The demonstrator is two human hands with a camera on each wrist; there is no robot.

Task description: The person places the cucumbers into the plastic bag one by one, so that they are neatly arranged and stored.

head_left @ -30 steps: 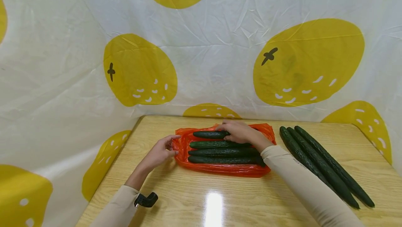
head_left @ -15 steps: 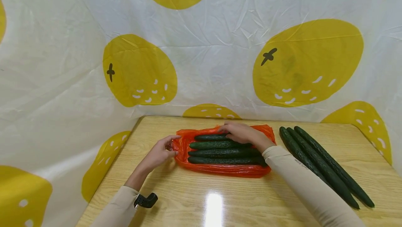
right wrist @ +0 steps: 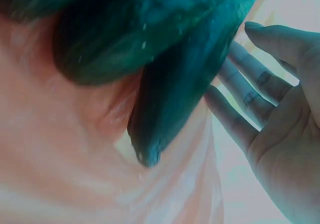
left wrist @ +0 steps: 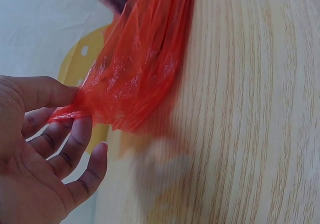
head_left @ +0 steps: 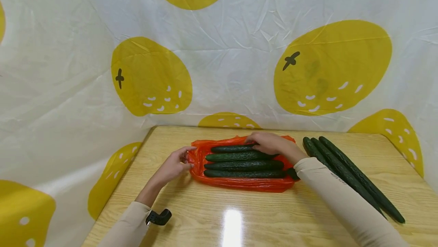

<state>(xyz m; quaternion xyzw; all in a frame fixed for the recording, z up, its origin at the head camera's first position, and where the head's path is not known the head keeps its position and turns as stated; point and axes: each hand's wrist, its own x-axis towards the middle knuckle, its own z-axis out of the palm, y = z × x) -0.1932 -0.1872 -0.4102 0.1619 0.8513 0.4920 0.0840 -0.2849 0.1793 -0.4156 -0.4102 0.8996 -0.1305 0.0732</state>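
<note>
No writing shows anywhere. The left hand [head_left: 174, 165] pinches the orange bag's [head_left: 239, 183] left edge on the table [head_left: 239, 216], while the right hand [head_left: 272, 144] lies with relaxed fingers against the farthest cucumber [head_left: 230, 149] of four in the bag.

Light wooden table [head_left: 239, 216], glossy, lower centre of frame. Directly on it: orange plastic bag [head_left: 239, 183] at centre; three loose cucumbers [head_left: 356, 180] at right.

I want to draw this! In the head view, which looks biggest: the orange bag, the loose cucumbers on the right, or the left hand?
1. Loose cucumbers, longest, though nearer the camera.
2. Orange plastic bag, close behind them.
3. Left hand, clearly smallest.
</note>
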